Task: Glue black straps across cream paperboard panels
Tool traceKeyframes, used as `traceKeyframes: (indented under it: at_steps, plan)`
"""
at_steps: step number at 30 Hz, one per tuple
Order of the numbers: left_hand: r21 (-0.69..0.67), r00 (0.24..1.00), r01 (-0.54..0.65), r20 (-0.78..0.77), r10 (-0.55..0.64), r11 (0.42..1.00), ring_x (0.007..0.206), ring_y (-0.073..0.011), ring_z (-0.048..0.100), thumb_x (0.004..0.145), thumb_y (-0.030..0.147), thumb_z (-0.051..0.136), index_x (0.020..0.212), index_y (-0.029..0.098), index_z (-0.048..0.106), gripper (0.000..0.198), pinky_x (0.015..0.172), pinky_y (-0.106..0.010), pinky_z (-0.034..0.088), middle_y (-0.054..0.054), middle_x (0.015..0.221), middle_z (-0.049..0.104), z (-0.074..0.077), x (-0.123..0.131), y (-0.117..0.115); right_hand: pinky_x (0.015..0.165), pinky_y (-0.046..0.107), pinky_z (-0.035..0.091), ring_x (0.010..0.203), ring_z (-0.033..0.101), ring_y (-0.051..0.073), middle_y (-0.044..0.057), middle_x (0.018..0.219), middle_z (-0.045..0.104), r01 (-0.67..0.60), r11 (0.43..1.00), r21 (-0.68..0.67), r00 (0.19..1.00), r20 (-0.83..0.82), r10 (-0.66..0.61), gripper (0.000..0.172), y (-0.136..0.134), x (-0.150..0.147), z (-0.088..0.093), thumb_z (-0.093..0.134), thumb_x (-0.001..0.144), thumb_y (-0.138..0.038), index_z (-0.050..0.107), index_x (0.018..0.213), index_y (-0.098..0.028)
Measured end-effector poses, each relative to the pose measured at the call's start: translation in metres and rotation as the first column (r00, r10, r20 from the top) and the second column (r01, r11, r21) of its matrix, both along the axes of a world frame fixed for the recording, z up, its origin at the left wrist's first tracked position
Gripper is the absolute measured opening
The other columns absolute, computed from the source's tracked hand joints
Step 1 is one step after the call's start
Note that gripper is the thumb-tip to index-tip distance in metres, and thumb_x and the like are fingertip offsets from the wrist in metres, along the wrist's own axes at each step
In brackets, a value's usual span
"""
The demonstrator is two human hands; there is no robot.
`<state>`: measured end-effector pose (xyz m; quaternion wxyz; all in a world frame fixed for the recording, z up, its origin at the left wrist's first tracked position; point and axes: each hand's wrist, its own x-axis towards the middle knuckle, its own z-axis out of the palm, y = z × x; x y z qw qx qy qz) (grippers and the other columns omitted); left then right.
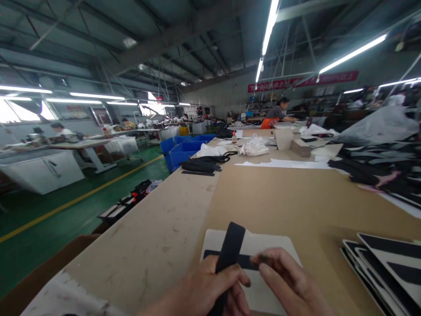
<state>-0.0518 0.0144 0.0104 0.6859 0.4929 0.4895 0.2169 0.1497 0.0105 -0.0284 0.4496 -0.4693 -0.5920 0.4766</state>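
While the black strip is held slantwise over the pale panel, it is gripped in the left hand, closed with the thumb laid across it. Over the panel's right part, the right hand is held half curled, thumb and index drawn close together; whether anything is pinched there cannot be told. The strip is judged to be light, pliant, hardly slippery and not easily damaged; it is best taken flat between thumb and fingers near an end, so that little length is left to flop. The panel is probably stiffer, and is best lifted by its edges. To its right, similar panels are stacked.
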Motion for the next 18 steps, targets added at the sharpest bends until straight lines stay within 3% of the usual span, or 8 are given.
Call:
traceKeyframes:
  at_steps: [2, 5, 9, 12, 15, 18]
  plan:
    - [0.02, 0.999, 0.044, 0.002, -0.044, 0.999, 0.062, -0.0128, 0.064, 0.086, 0.059, 0.053, 0.1, 0.015, 0.06, 0.047, 0.06, -0.022, 0.046, -0.007, 0.075, 0.073, -0.008, 0.013, 0.001, 0.09, 0.037, 0.055, 0.102, 0.067, 0.024, 0.006, 0.116, 0.07, 0.011, 0.999, -0.035, 0.995, -0.097, -0.014, 0.05, 0.006, -0.013, 0.012, 0.059, 0.083, -0.059, 0.063, 0.123, -0.03]
    - [0.081, 1.0, 0.012, -0.022, -0.01, 0.997, 0.064, -0.0164, 0.067, 0.085, 0.065, 0.052, 0.098, 0.014, 0.064, 0.054, 0.061, -0.025, 0.049, -0.009, 0.077, 0.073, -0.014, 0.025, 0.002, 0.092, 0.039, 0.054, 0.107, 0.066, 0.026, 0.008, 0.122, 0.068, 0.041, 0.999, -0.016, 0.999, -0.022, -0.041, 0.062, 0.009, -0.015, 0.009, 0.056, 0.084, -0.059, 0.053, 0.139, -0.029]
    - [0.058, 0.996, -0.076, 0.057, 0.073, 0.995, 0.061, -0.0184, 0.067, 0.083, 0.064, 0.056, 0.101, 0.013, 0.066, 0.055, 0.058, -0.027, 0.05, -0.007, 0.075, 0.071, -0.021, 0.034, 0.005, 0.09, 0.042, 0.054, 0.108, 0.064, 0.029, 0.01, 0.123, 0.066, 0.113, 0.986, 0.124, 0.984, 0.125, -0.129, 0.062, 0.002, -0.012, -0.007, 0.058, 0.084, -0.055, 0.052, 0.14, -0.028]
    - [0.073, 0.988, -0.11, 0.116, 0.101, 0.991, 0.064, -0.0183, 0.067, 0.084, 0.061, 0.056, 0.102, 0.012, 0.068, 0.054, 0.062, -0.027, 0.05, -0.008, 0.076, 0.071, -0.023, 0.04, 0.004, 0.089, 0.04, 0.054, 0.103, 0.063, 0.028, 0.011, 0.121, 0.065, 0.235, 0.949, 0.209, 0.966, 0.055, -0.252, 0.049, -0.006, -0.019, -0.014, 0.059, 0.083, -0.055, 0.063, 0.123, -0.026]
    - [0.204, 0.993, -0.119, 0.049, 0.111, 0.972, 0.078, -0.0196, 0.067, 0.087, 0.059, 0.053, 0.098, 0.013, 0.069, 0.05, 0.068, -0.027, 0.049, -0.007, 0.083, 0.071, -0.019, 0.044, -0.003, 0.073, 0.032, 0.056, 0.08, 0.065, 0.021, 0.005, 0.092, 0.068, 0.232, 0.973, -0.003, 0.965, -0.124, -0.23, 0.033, -0.011, -0.028, -0.016, 0.064, 0.08, -0.057, 0.067, 0.091, -0.026]
    - [0.229, 0.986, 0.003, -0.161, 0.035, 0.973, 0.07, -0.0167, 0.063, 0.088, 0.053, 0.052, 0.086, 0.016, 0.07, 0.041, 0.061, -0.025, 0.045, -0.005, 0.077, 0.069, -0.013, 0.04, -0.01, 0.052, 0.026, 0.05, 0.059, 0.059, 0.015, -0.002, 0.068, 0.061, 0.057, 0.961, -0.27, 0.931, -0.334, -0.149, 0.033, -0.013, -0.025, -0.015, 0.072, 0.073, -0.057, 0.063, 0.075, -0.025]
